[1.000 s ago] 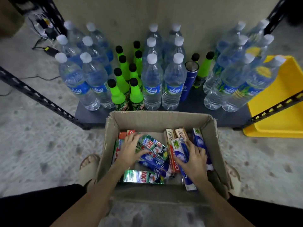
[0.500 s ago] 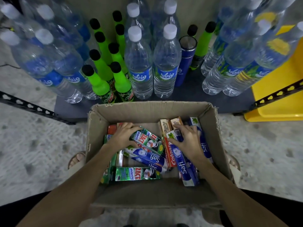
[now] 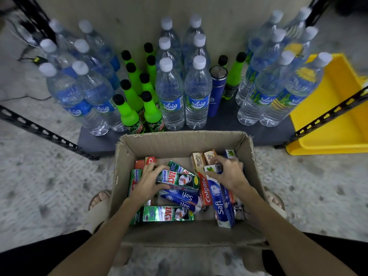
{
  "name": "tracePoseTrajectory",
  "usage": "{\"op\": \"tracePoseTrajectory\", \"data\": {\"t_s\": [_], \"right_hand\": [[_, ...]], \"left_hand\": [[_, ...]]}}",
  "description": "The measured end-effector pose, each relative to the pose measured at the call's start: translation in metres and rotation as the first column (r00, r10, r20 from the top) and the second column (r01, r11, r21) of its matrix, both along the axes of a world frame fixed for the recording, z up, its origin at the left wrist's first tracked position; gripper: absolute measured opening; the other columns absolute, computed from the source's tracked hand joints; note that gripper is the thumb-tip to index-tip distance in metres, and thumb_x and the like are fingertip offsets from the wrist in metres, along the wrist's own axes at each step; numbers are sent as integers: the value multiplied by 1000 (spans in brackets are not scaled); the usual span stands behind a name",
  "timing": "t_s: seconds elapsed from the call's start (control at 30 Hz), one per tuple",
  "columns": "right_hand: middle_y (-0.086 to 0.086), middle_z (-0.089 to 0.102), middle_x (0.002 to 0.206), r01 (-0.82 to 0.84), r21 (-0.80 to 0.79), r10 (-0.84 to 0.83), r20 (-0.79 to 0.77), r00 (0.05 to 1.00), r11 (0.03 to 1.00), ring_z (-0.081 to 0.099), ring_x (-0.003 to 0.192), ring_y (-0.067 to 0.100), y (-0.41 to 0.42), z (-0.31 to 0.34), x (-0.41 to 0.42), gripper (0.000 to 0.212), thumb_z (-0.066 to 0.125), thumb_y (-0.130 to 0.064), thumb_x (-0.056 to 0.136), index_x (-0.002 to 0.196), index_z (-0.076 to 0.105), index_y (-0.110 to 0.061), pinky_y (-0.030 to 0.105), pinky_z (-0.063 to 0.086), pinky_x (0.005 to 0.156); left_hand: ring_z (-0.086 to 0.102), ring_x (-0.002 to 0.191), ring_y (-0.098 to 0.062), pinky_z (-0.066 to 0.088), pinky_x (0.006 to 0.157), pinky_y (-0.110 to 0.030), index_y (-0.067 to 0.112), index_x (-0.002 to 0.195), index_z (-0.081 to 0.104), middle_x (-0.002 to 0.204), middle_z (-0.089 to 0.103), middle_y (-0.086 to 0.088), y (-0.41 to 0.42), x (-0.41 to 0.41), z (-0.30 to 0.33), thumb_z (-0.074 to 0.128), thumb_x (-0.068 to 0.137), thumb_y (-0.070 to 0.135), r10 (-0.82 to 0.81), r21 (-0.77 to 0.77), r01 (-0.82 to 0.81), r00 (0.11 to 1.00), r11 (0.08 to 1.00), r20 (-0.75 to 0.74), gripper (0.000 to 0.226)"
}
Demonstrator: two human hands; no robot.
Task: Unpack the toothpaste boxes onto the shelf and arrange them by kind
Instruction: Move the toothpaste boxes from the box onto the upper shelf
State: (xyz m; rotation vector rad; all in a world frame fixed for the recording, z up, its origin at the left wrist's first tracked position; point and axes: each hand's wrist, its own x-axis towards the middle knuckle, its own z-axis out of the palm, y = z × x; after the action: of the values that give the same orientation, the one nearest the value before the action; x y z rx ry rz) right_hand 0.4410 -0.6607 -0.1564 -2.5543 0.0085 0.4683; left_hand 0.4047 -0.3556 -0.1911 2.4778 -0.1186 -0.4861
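An open cardboard box (image 3: 179, 142) sits on the floor in front of me, holding several toothpaste boxes. My left hand (image 3: 148, 181) grips a green Zact box (image 3: 180, 180) by its left end. My right hand (image 3: 229, 173) grips the top end of a blue and white Safi box (image 3: 223, 208), which stands tilted along the right side. A red Colgate box (image 3: 205, 189) lies between the two hands. Another Zact box (image 3: 168, 213) lies at the near side, and two blue Safi boxes (image 3: 184, 196) lie in the middle. The dark low shelf (image 3: 95, 141) lies just beyond the carton.
Clear water bottles (image 3: 171, 96) crowd the shelf, with several green soda bottles (image 3: 129, 114) and a blue flask (image 3: 216, 90) among them. A yellow bin (image 3: 334, 120) stands at the right. Black slotted rack rails (image 3: 41, 131) cross left and right. My sandalled feet flank the carton.
The camera view pulled back and up. My left hand closed round the upper Zact box, and my right hand slid up to the top end of the Safi box.
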Motion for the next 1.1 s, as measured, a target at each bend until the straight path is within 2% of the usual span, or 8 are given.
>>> {"op": "tracePoseTrajectory", "data": {"t_s": [0.1,0.2,0.37,0.6,0.7,0.83,0.97,1.1], "right_hand": [[-16,70,95,-7,72,4,40,999,997,61,101,18,-6,19,-9,32,76,-50,83,108,60,-39,41,35,99],[-29,51,83,-33,143,18,106,994,989,50,100,11,-7,47,-19,41,79,-42,83,121,64,-36,40,37,100],[-10,50,100,-43,229,5,161,987,972,49,108,21,-13,94,-27,46,77,-52,82,125,62,-47,36,45,100],[-5,68,100,-67,472,-142,394,908,879,62,95,3,-10,204,-17,34,78,-49,84,115,67,-42,32,54,85],[-5,68,111,-89,530,-204,470,859,843,63,104,4,-13,261,-5,39,75,-58,82,118,65,-45,39,56,91],[-13,72,115,-160,623,-303,569,764,766,65,110,6,-15,350,8,33,77,-48,86,116,69,-38,35,53,95],[-4,77,101,-250,715,-413,613,673,653,69,87,3,-21,432,20,21,77,-23,89,111,75,-22,22,53,78],[11,78,96,-275,787,-488,572,659,552,67,80,13,-27,483,37,20,76,-23,90,108,76,-15,32,55,73]], "left_hand": [[32,113,-10,39,98,-38,34,127,55,121,41,9,-2,-13,14,83,76,39,75,-48,-72,995,996,70,58],[33,112,-11,40,99,-38,38,124,56,117,41,8,-4,-20,37,84,75,41,149,-109,-136,982,985,120,57],[35,118,-10,40,104,-39,41,125,57,119,43,10,-1,-19,92,79,71,55,183,-146,-150,952,978,246,60],[41,116,-8,42,97,-38,44,131,55,122,45,14,2,-7,201,67,70,75,184,-166,-119,866,979,466,69],[41,113,-6,35,93,-35,46,131,56,119,46,18,2,6,263,56,70,86,149,-98,-113,790,989,595,73],[46,114,-5,36,94,-38,48,127,57,116,48,22,3,16,353,58,71,81,170,-106,-135,665,985,727,65],[48,109,-6,39,96,-40,49,125,58,113,49,23,4,23,431,62,74,75,186,-150,-111,538,982,822,58],[47,109,-3,34,98,-37,51,124,59,112,51,25,7,36,482,58,73,79,214,-184,-109,478,977,852,58]]}}
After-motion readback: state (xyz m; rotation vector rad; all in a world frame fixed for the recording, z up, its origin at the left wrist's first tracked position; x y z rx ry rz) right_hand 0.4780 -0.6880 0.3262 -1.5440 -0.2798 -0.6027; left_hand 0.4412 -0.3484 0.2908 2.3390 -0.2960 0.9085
